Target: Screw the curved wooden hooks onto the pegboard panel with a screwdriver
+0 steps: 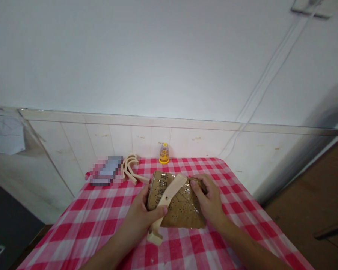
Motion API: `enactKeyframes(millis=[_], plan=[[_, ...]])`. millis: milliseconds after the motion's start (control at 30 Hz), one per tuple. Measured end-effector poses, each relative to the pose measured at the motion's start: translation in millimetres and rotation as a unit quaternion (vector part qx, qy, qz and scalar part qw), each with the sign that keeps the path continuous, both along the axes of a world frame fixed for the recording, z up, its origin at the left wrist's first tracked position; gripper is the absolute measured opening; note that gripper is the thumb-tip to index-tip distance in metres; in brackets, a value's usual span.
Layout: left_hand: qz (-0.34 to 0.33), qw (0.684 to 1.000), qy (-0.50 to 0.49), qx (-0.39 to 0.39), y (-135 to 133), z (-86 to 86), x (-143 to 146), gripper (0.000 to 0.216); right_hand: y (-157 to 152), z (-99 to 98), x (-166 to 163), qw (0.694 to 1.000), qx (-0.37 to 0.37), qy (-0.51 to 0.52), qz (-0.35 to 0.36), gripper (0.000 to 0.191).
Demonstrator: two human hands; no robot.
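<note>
Cloth [183, 255] in red and white checks covered the table [101, 225]. Above its near half, a pale wooden piece [173, 189] slanted across the face of a brown cardboard piece [186, 215], its hooked lower end nearest. The left hand [145, 213] was clamped on both, thumb over the wood, fingers hidden behind. The right hand [210, 200], well apart from the left, pinched the cardboard's right upper edge. Whether the cardboard touched the cloth, I could not tell. Farther back, to the left, lay curved wooden pieces [132, 177] beside a pixelated flat object [107, 172]. A yellow container [163, 155] stood upright near the wall [157, 67], where thin cables [266, 80] ran down at the right.
</note>
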State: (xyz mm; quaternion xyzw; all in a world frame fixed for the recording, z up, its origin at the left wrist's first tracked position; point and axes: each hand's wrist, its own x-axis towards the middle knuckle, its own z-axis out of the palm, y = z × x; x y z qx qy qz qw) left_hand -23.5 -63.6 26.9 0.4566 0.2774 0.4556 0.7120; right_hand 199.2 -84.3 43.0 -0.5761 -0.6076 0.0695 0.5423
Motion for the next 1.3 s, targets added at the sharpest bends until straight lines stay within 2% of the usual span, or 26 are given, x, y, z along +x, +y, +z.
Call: enactKeyframes(millis=[200,333,433,567,667,867,1100,1300], plan=[[0.004,1.000,0.020,0.016,-0.7,2.7,0.4,0.064,0.6,-0.4,-0.1,1.000,0.009,-0.024,0.003,0.019],[0.012,1.000,0.025,0.012,-0.9,5.8,1.2,0.060,-3.2,6.3,-3.0,0.988,0.074,-0.135,-0.016,0.014],[0.006,1.000,0.027,0.011,-2.1,9.1,2.7,0.057,-10.0,13.9,-7.8,0.964,0.127,-0.234,-0.011,0.021],[0.022,0.999,0.028,0.002,-3.0,11.0,4.3,0.056,-15.4,20.2,-12.2,0.950,0.104,-0.293,0.031,0.027],[0.025,0.999,0.011,-0.028,-1.1,8.1,2.3,0.058,-12.4,20.7,-7.8,0.962,0.073,-0.263,0.023,0.026],[0.050,0.997,0.011,-0.060,1.3,5.2,-4.3,0.062,-3.8,18.7,4.0,0.993,-0.017,-0.117,0.000,0.022],[0.049,0.998,0.016,-0.045,-1.0,11.6,-3.2,0.060,-7.9,16.9,-2.6,0.997,0.009,-0.070,-0.001,0.018],[0.067,0.997,0.028,-0.040,-3.7,13.3,-1.4,0.059,-7.5,18.5,-1.2,0.996,-0.001,-0.091,-0.010,0.017]])
